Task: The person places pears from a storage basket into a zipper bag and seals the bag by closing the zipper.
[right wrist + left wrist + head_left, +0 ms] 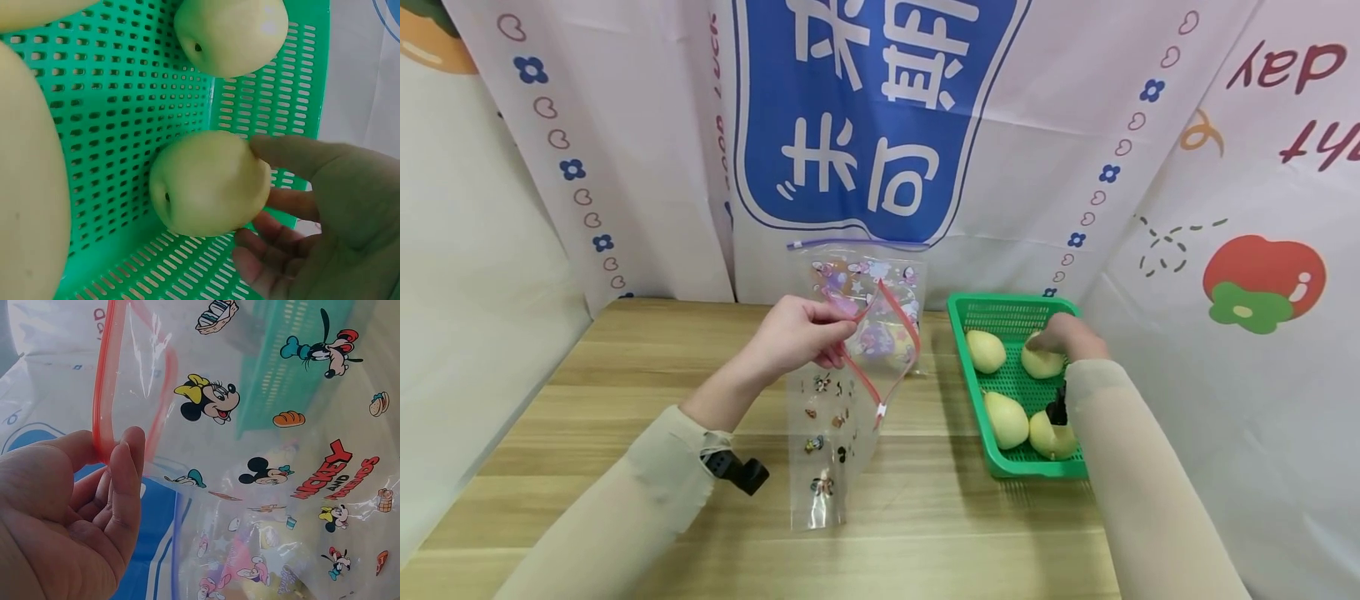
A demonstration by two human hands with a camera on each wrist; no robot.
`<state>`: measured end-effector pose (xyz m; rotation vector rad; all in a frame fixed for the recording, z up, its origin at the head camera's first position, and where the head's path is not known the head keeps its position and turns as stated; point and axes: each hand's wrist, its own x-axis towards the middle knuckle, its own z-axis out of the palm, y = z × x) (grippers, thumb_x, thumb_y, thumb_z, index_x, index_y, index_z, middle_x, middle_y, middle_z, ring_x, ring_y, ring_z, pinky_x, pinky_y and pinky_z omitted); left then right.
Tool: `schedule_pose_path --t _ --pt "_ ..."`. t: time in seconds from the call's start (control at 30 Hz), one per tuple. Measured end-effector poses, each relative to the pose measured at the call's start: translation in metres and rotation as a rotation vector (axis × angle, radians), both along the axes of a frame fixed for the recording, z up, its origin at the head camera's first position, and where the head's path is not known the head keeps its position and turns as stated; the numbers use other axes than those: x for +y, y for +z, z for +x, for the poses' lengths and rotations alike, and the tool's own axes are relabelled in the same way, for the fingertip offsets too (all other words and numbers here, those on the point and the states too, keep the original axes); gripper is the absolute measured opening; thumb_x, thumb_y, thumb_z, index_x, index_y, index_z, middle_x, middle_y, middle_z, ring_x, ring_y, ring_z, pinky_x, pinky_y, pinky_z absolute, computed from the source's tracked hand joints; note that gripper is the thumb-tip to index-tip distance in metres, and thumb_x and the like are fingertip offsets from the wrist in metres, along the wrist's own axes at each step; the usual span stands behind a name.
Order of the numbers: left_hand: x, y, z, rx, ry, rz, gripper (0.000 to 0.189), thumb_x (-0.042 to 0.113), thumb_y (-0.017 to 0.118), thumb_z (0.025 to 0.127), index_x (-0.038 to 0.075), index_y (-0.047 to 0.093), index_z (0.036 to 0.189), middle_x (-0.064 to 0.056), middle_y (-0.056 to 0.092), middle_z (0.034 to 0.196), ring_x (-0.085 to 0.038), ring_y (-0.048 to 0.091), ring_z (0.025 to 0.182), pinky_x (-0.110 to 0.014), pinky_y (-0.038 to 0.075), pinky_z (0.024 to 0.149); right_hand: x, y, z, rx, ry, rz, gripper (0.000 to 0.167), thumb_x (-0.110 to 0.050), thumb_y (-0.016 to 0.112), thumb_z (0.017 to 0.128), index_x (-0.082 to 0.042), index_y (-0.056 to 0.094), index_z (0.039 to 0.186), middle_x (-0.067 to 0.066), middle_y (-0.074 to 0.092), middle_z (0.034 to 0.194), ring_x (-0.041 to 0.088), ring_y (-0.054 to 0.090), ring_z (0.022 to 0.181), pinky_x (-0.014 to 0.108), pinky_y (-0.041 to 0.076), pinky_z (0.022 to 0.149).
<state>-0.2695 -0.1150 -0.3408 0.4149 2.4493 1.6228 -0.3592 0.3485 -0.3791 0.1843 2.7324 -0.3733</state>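
My left hand [801,335] pinches the red zip edge of a clear zip bag [820,454] printed with cartoon figures. The bag's mouth gapes, and a white slider [882,410] sits at the lower end of the zip. In the left wrist view, thumb and fingertips close on the red strip [103,381]. Inside the green basket [973,392], my right hand [1071,335] grips the far right pale yellow pear [206,184], thumb on one side and fingers curled at the other. Three more pears, including one at the far left [986,351], lie in the basket.
Behind the held bag, a second clear bag with a purple zip [857,244] leans at the back of the wooden table [647,358]. Something round and yellowish shows inside it. Printed cloth [655,150] hangs along the back and sides.
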Motion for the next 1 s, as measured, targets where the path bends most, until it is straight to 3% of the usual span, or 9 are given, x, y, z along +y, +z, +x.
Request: schedule_pose_path --t 0.23,0.33,0.47,0.7,1.0 --pt "0.002 0.001 0.000 -0.008 -0.005 0.004 0.025 0.022 0.075 0.106 0.004 0.083 0.122 -0.008 0.078 0.080 -0.019 0.076 0.068 -0.033 0.069 0.068 -0.003 -0.013 -0.001 -0.158 -0.003 -0.143 0.080 -0.045 0.068 0.105 0.003 0.041 0.162 0.027 0.058 0.142 0.032 0.066 0.099 0.038 0.062 0.076" --pt "0.003 0.000 0.001 -0.010 0.002 0.009 0.025 0.021 0.075 0.106 0.004 0.083 0.121 -0.008 0.078 0.079 -0.019 0.076 0.067 -0.032 0.068 0.067 -0.004 -0.017 -0.002 -0.200 0.018 -0.146 0.085 -0.047 0.071 0.104 0.003 0.040 0.164 0.026 0.059 0.139 0.031 0.067 0.097 0.036 0.063 0.074" --pt "0.004 -0.001 0.000 -0.008 0.008 0.017 0.025 0.021 0.075 0.106 0.004 0.083 0.121 -0.008 0.078 0.079 -0.021 0.077 0.068 -0.034 0.069 0.068 -0.004 -0.018 -0.002 -0.198 0.048 -0.141 0.087 -0.048 0.074 0.102 0.004 0.041 0.163 0.026 0.059 0.140 0.032 0.069 0.100 0.041 0.066 0.079" --pt "0.004 -0.002 -0.003 -0.010 0.041 0.020 0.026 0.021 0.073 0.106 0.003 0.082 0.122 -0.009 0.078 0.081 -0.022 0.077 0.070 -0.032 0.069 0.068 -0.005 -0.005 0.001 -0.081 0.067 -0.250 0.090 -0.044 0.070 0.104 0.008 0.032 0.166 0.027 0.059 0.136 0.031 0.069 0.102 0.049 0.068 0.088" --pt "0.004 -0.003 -0.008 -0.003 0.063 0.034 0.028 0.018 0.072 0.107 -0.002 0.080 0.124 -0.010 0.078 0.080 -0.013 0.074 0.065 -0.028 0.067 0.066 -0.031 0.034 -0.001 0.171 0.121 -0.303 0.080 -0.047 0.073 0.103 0.005 0.044 0.156 0.028 0.062 0.129 0.035 0.068 0.105 0.040 0.069 0.076"
